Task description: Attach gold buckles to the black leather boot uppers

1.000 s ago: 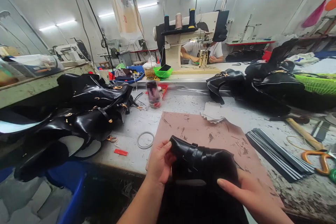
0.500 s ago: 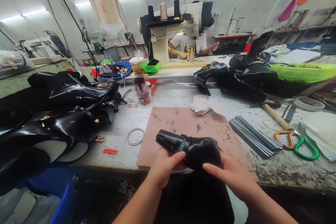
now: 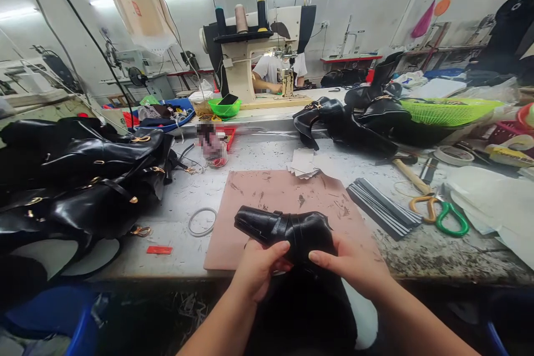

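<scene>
A black leather boot upper (image 3: 306,231) with straps across it is held over the front edge of the table. Its narrow toe end points left, and its dark shaft hangs down in front of me. My left hand (image 3: 262,267) grips it from below near the straps, thumb on top. On the right side, my right hand (image 3: 352,264) is closed around the heel end, thumb pressed on the leather. Fingers under the upper are partly hidden. Beneath it lies a pinkish-brown board (image 3: 250,192) with dark scuffs.
Black boot uppers with gold buckles (image 3: 95,194) are heaped at left; more uppers (image 3: 354,117) lie back right. Scissors (image 3: 450,219), dark strips (image 3: 381,208) and a hammer (image 3: 411,175) are right of the board. A sewing machine (image 3: 250,61) stands behind, with a person beyond it.
My view has turned to the right, so the table things appear further left. Both hands keep hold of the boot upper, which stays in nearly the same pose.
</scene>
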The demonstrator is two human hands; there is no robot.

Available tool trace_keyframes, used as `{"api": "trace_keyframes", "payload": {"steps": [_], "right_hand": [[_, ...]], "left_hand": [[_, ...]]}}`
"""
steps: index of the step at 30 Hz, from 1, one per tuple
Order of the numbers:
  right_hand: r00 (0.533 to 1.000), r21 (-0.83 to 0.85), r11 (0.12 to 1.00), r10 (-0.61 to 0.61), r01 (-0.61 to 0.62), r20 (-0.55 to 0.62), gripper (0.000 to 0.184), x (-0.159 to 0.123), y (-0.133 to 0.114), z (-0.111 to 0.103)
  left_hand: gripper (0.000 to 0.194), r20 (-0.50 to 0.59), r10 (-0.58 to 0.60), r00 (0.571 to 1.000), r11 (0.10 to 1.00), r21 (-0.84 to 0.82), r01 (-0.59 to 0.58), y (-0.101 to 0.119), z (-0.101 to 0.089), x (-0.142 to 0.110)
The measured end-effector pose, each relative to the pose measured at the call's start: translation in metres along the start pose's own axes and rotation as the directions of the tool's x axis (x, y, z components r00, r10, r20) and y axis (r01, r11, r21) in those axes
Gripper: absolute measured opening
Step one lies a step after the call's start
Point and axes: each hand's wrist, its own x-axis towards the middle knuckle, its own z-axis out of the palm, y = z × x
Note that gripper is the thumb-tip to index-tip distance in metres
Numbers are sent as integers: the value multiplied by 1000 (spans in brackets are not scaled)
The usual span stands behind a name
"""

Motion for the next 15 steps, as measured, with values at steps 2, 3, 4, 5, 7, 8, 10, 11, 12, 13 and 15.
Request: {"api": "trace_keyframes", "payload": {"steps": [2, 3, 4, 5, 7, 8, 10, 11, 12, 13, 15], "right_hand": [[1000, 11, 1000, 14, -14, 7, 48, 0, -1, 0], [1000, 19, 1000, 12, -12, 10, 48, 0, -2, 0], [1000, 25, 1000, 3, -3, 10, 49, 0, -2, 0], [1000, 29, 1000, -9, 9, 6, 49, 0, -1, 0], [1000, 29, 999, -23, 23, -7, 48, 2, 1, -1], [1000, 34, 999, -17, 17, -4, 47, 3, 3, -2], [999, 81, 997, 12, -15, 38, 44, 5, 7, -3], [997, 120, 992, 27, -35, 66, 43, 6, 10, -4], [996, 164, 985, 40, -53, 83, 43, 6, 12, -4], [995, 207, 976, 50, -67, 85, 43, 6, 13, -3], [996, 273, 959, 69, -81, 53, 43, 4, 15, -1]], "left_hand": [[40, 38, 37, 999, 999, 10, -37, 0, 3, 0], [42, 66, 51, 997, 998, 26, -53, 0, 4, 1], [44, 90, 59, 994, 997, 41, -63, 0, 5, 1], [45, 103, 61, 993, 996, 51, -67, 0, 6, 2], [44, 95, 58, 994, 997, 36, -62, -2, 7, 2], [43, 87, 54, 995, 998, 10, -55, -4, 8, 3], [41, 78, 43, 996, 998, -58, -39, -7, 9, 3], [40, 81, 35, 996, 995, -93, -28, -9, 10, 3], [39, 86, 34, 996, 992, -122, -23, -10, 11, 3], [41, 85, 41, 996, 990, -138, -30, -11, 12, 4], [45, 61, 85, 995, 990, -117, -77, -12, 13, 4]]}}
